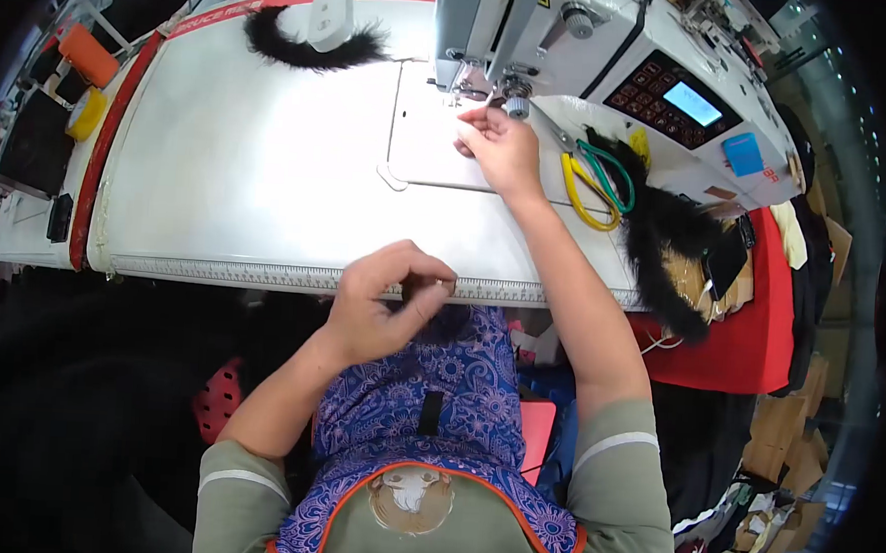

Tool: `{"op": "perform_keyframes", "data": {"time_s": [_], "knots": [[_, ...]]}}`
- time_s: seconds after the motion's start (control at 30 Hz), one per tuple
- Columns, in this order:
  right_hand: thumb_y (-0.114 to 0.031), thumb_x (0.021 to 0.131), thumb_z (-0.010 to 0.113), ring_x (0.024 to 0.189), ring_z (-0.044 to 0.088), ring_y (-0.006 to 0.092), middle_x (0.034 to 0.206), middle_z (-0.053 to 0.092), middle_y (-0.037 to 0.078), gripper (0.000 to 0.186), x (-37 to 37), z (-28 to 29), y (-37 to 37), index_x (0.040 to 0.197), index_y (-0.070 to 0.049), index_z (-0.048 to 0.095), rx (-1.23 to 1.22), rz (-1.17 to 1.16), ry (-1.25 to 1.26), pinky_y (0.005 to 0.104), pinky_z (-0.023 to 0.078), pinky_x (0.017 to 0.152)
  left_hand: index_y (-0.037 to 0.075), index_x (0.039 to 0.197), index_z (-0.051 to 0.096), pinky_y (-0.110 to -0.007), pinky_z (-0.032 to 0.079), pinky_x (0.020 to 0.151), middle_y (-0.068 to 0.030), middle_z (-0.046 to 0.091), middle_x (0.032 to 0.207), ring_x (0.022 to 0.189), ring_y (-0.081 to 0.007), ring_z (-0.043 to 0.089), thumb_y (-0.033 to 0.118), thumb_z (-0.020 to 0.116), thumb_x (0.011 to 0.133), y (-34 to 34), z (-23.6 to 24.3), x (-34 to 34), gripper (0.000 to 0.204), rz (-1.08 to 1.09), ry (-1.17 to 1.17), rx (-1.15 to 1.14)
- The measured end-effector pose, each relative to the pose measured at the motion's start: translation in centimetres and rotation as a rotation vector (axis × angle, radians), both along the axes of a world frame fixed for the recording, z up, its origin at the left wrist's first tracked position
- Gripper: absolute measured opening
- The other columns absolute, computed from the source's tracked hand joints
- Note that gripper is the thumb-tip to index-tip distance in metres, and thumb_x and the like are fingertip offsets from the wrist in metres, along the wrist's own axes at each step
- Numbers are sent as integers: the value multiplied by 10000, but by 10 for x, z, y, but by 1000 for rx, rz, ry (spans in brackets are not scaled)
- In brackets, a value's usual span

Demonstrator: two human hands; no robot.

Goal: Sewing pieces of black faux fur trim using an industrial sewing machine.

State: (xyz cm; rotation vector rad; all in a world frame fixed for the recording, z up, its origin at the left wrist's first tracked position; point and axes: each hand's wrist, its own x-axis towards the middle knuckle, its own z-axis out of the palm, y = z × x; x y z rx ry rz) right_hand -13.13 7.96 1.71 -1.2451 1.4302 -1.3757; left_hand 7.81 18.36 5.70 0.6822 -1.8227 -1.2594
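My right hand (502, 151) is beside the needle area of the white sewing machine (535, 56), its fingertips pinched together just below the presser foot. Whatever they pinch is too small to make out. My left hand (387, 299) is closed at the table's front edge, thumb and forefinger brought close together; what lies between them I cannot make out. Dark fuzzy material (447, 325) shows just below it, over my lap. Right of my right hand, scissors (598, 190) with yellow and green handles lie on the machine bed. A black furry strip (655, 243) trails beyond them over the front edge.
Another black furry strip (294, 53) curves at the back left around a white plastic piece (330, 15). A measuring tape (213, 269) runs along the front edge of the white table (228, 165). At far left are an orange spool (89, 55) and a yellow tape roll (88, 114).
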Motion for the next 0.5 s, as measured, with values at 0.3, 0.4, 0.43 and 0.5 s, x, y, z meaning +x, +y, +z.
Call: {"op": "perform_keyframes", "data": {"time_s": [0.3, 0.4, 0.43, 0.5], "knots": [[-92, 808, 626, 601, 603, 79, 689, 633, 30, 114, -5, 6, 5, 863, 6, 649, 69, 60, 99, 213, 480, 548, 10, 938, 653, -224, 427, 522, -39, 594, 660, 559, -64, 507, 238, 700, 773, -113, -25, -43, 286, 465, -172, 2], [-91, 810, 626, 575, 571, 64, 665, 623, 21, 116, -4, 3, 5, 868, 7, 646, 88, 64, 122, 205, 465, 549, 14, 923, 658, -238, 451, 565, -54, 617, 726, 628, -83, 546, 282, 741, 746, -137, -38, -64, 331, 544, -267, -85], [-90, 812, 626, 568, 560, 59, 658, 620, 17, 116, -5, 3, 5, 871, 8, 645, 95, 62, 127, 201, 460, 551, 13, 911, 660, -246, 460, 580, -62, 625, 731, 637, -97, 558, 285, 746, 741, -141, -40, -70, 331, 555, -249, -169], [-89, 814, 627, 572, 547, 52, 661, 617, 11, 115, -6, 3, 6, 872, 9, 644, 70, 88, 60, 195, 447, 547, 4, 868, 665, -251, 468, 606, -58, 633, 694, 623, -110, 563, 260, 746, 737, -146, -42, -76, 299, 528, -169, -159]]}}
